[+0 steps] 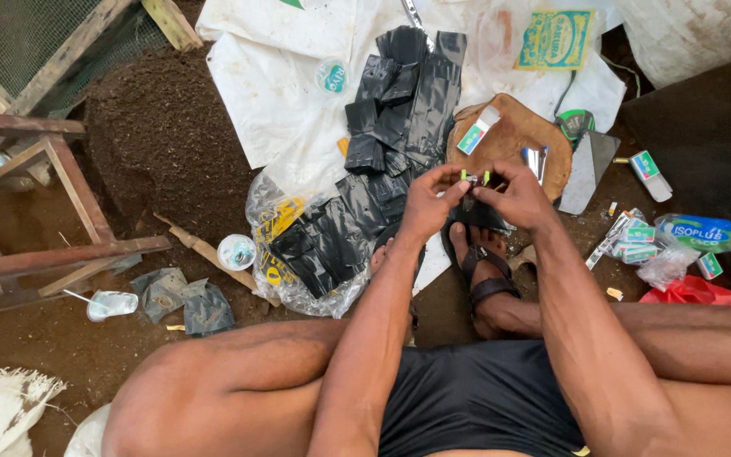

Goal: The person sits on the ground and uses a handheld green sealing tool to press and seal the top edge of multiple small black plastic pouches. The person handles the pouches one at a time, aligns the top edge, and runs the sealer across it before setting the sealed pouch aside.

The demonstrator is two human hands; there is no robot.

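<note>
My left hand [426, 203] and my right hand [513, 195] meet in front of me above my sandalled foot [482, 271]. Together they pinch a small thin object with green ends [474, 178] between fingertips; what it is stays unclear. Just beyond the hands lies a pile of small black plastic bags [399, 101] on a white sheet [272, 93]. More black bags sit in a clear plastic wrapper [315, 245] left of my left hand.
A round wooden board [513, 135] holds a small box. Small green and white boxes [632, 237], a plastic bottle [708, 234] and a red bag [691, 292] lie right. A soil heap [158, 135] and wooden frame [52, 211] stand left, with small cups nearby.
</note>
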